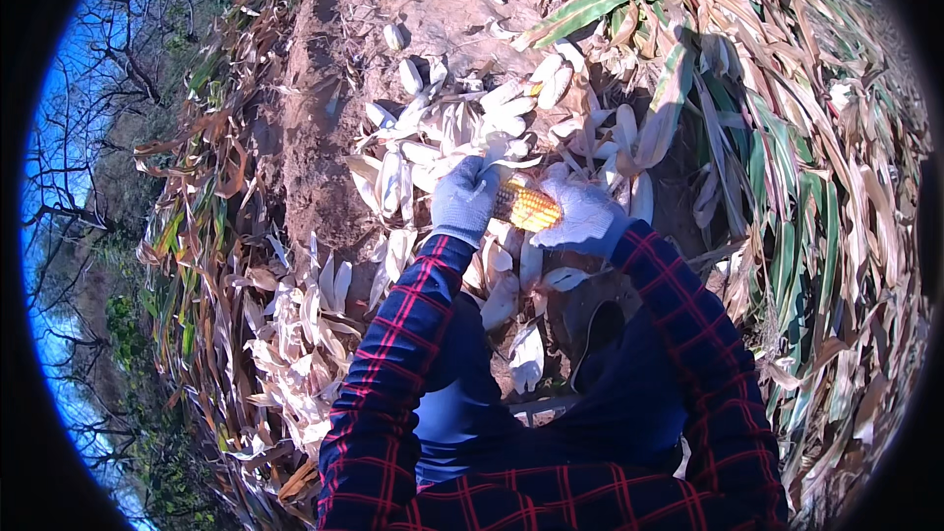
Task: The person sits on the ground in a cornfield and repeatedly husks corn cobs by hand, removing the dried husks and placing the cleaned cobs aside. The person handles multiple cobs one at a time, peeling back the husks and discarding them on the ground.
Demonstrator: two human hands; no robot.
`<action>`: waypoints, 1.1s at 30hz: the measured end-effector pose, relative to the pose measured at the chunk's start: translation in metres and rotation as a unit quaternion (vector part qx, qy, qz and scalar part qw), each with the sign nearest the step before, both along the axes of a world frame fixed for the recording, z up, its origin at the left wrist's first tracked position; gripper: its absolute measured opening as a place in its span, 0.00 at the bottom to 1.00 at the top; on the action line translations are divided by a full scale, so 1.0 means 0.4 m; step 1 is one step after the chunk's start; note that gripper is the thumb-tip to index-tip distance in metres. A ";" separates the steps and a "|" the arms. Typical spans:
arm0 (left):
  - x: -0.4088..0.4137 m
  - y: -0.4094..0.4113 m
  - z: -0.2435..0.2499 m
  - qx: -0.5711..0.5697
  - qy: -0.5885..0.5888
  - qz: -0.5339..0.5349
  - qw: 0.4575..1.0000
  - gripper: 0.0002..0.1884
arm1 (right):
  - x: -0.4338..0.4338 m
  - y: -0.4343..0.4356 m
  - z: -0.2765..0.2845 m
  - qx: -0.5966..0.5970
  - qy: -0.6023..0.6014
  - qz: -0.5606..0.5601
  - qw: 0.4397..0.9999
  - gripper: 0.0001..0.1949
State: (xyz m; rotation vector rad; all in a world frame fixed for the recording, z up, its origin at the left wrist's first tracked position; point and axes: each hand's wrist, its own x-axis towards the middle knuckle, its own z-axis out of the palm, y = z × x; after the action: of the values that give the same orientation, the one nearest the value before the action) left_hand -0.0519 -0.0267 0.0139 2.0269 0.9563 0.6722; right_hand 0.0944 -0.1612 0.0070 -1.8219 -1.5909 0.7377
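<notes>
Both my hands wear light grey knit gloves. Between them lies a yellow ear of corn (532, 207), its kernels bare and bright in the sun. My left hand (464, 199) is closed around the end of the ear, with pale husk leaves (503, 150) sticking up beside the fingers. My right hand (580, 212) is at the other end, against the kernels; its fingertips are partly hidden and blurred. Under and around the hands lie dry white corn husks (398, 181) and ears still in husk (553, 85).
Cut corn stalks with dry and green leaves (804, 199) are heaped at the right. More stalks (221, 354) and a pile of loose husks (299, 361) lie at the left. A few husked-over ears (394, 37) rest on bare soil (324, 133) farther off. My knees are below.
</notes>
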 end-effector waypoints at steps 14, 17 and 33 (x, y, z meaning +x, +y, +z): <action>-0.014 0.034 0.036 -0.300 -0.176 0.024 0.937 0.18 | -0.026 -0.001 -0.016 0.075 -0.212 -0.092 0.970 0.25; -0.017 0.038 0.041 -0.439 -0.289 0.001 0.851 0.19 | -0.033 0.013 -0.022 0.094 -0.229 -0.124 0.961 0.24; -0.079 0.073 0.108 -0.466 -0.389 0.075 0.791 0.23 | 0.003 0.039 -0.117 0.063 0.381 -0.114 0.916 0.33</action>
State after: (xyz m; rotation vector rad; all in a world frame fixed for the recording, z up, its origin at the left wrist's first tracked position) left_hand -0.0836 0.0023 0.0571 0.6801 0.7034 0.7981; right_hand 0.0956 -0.1456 -0.0400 -1.3380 -0.8736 1.0378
